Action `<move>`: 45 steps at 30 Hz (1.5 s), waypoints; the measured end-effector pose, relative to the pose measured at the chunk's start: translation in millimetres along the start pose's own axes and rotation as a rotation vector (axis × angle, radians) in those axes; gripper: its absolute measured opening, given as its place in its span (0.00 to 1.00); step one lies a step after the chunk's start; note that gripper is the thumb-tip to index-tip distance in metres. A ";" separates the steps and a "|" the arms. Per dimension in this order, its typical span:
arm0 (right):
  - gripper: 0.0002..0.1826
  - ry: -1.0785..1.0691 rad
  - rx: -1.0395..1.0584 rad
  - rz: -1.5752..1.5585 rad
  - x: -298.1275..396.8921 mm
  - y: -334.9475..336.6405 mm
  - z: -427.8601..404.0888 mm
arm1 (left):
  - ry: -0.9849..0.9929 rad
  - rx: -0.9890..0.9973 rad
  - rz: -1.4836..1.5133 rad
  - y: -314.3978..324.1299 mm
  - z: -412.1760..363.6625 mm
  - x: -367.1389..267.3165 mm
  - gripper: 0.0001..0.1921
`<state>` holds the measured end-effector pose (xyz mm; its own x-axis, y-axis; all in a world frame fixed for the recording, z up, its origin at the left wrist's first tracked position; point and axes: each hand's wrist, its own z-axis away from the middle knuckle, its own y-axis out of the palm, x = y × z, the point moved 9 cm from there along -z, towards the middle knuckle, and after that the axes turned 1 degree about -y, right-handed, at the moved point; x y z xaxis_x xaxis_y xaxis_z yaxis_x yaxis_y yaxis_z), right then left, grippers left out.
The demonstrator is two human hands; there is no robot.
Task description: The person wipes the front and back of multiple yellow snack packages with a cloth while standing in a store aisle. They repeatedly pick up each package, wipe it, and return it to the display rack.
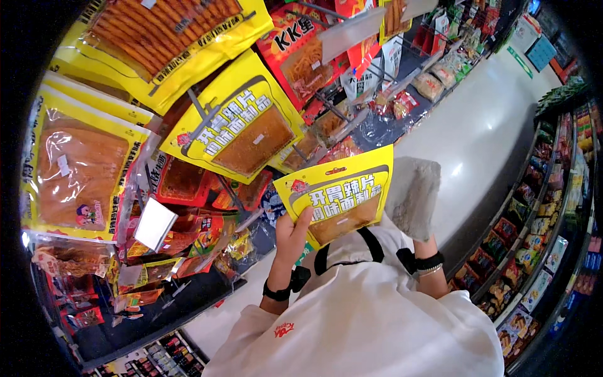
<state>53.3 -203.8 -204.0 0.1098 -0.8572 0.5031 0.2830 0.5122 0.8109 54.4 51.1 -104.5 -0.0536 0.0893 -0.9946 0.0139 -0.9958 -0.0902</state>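
Note:
A flat yellow snack packet (337, 198) with white printed characters and a clear window over a brown food sheet is in my left hand (288, 235). My thumb lies across its front lower left corner. A grey cloth (413, 200) covers most of my right hand (426, 246), which carries it right beside the packet's right edge; the fingers are hidden. A matching yellow packet (254, 136) hangs on a metal display hook (200, 104) beyond my left hand. Both wrists wear black bands.
Large yellow packets (85, 174) and a red noodle packet (301, 56) hang at the left and top. Metal prongs with clear price holders (353, 35) jut out from the rack. A pale aisle floor (471, 141) runs to the right, beside shelves of packaged snacks (513, 221).

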 end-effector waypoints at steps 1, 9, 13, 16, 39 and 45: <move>0.28 -0.118 0.090 0.336 5.3 21.1 4.1 | 0.015 -0.002 0.057 3.9 -2.2 -9.6 0.11; 0.20 -0.234 0.177 0.732 4.1 50.9 2.6 | 0.113 -0.018 0.146 23.8 -21.4 -47.4 0.09; 0.13 -0.298 -0.041 0.705 27.7 54.7 7.7 | 0.089 0.350 0.367 41.8 -7.0 -29.5 0.14; 0.10 -0.467 -0.089 0.666 43.1 69.5 8.8 | -0.212 0.484 0.440 72.9 12.5 -3.6 0.20; 0.21 -0.168 0.404 -0.388 10.3 66.9 -27.2 | -0.506 0.554 0.629 101.7 43.1 20.6 0.26; 0.23 -0.401 0.442 -0.221 64.9 64.6 -20.2 | -0.735 0.373 0.845 74.7 48.0 35.2 0.24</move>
<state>98.0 -227.5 -125.0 -0.2954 -0.9025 0.3136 -0.1713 0.3729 0.9119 5.6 -21.0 -143.7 -0.7309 -0.5117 -0.4516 0.0346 -0.6886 0.7243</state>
